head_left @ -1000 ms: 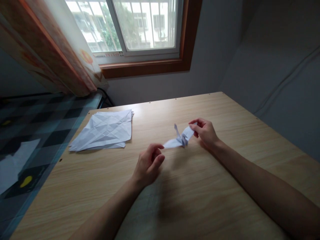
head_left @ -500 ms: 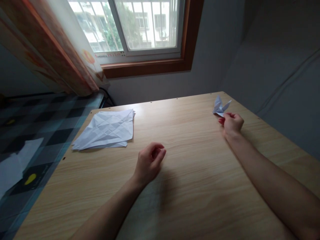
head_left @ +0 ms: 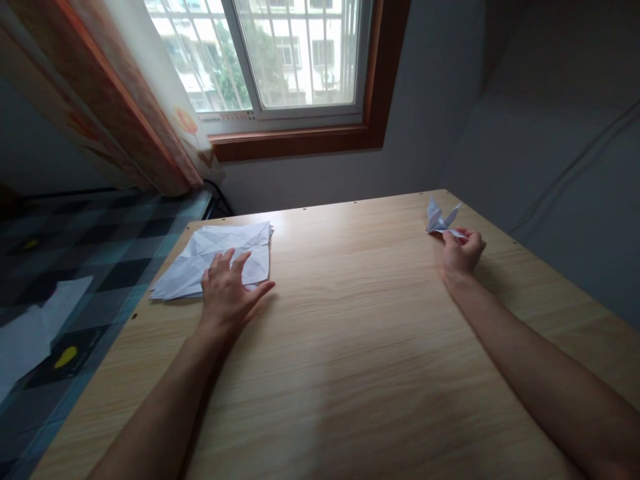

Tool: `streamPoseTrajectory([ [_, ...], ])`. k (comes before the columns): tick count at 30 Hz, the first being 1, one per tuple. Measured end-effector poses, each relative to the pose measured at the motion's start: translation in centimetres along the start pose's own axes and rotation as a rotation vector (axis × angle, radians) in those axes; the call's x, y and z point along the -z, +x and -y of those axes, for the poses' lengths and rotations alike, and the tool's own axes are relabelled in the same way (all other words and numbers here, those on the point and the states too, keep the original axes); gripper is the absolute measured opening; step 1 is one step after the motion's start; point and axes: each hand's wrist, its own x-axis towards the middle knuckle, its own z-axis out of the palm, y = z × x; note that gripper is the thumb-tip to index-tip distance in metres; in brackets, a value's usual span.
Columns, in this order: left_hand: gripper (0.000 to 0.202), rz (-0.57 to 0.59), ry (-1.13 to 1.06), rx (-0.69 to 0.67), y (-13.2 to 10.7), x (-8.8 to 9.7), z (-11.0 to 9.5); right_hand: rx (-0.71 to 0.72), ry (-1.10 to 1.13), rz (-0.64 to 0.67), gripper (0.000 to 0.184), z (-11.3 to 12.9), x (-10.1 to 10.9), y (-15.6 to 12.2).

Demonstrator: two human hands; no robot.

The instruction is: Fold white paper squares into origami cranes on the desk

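A stack of creased white paper sheets lies at the left of the wooden table. Over its near right corner is my left hand, fingers spread, holding nothing; whether it touches the paper I cannot tell. At the far right corner of the table stands a folded white paper crane with pointed parts sticking up. My right hand pinches the near part of the crane between thumb and fingers, low at the tabletop.
Left of the table is a dark checked cloth surface with loose white paper on it. A flowered curtain hangs by the barred window. A cable runs along the right wall.
My left hand has moved left from the middle of the table to the paper stack, and its curled fingers have spread. My right hand stays at the paper crane, its wrist turned slightly.
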Motion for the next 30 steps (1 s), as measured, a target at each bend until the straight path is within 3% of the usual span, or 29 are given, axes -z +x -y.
streamPoseTrajectory([
  [4,0.072,0.127,0.142,-0.002,-0.3,-0.7,1.1,0.083,-0.059,-0.182,0.027,0.4,0.3,-0.4],
  [9,0.061,0.140,0.146,0.007,0.0,-0.7,1.0,0.303,-0.105,-0.175,0.027,1.3,0.8,-1.4],
  [13,0.040,0.113,0.147,0.008,0.0,-0.4,1.3,0.466,-0.080,-0.133,0.027,2.4,1.0,-2.6],
  [16,0.036,0.018,0.099,0.079,0.1,-0.3,1.6,0.543,-0.061,-0.073,0.026,3.2,1.0,-3.4],
  [19,0.035,-0.171,-0.041,0.041,0.0,-0.1,1.2,0.599,-0.012,0.031,0.026,4.0,1.1,-4.4],
  [21,0.033,-0.276,-0.125,-0.044,-0.3,0.1,0.1,0.654,-0.011,0.094,0.027,4.6,1.2,-5.1],
  [24,0.028,-0.309,-0.212,-0.225,-1.1,0.4,-2.7,0.787,-0.029,0.197,0.028,5.6,1.4,-6.3],
  [30,0.026,-0.122,-0.316,-0.607,-4.0,0.5,-8.6,0.997,0.066,0.470,0.038,7.3,1.9,-8.6],
])
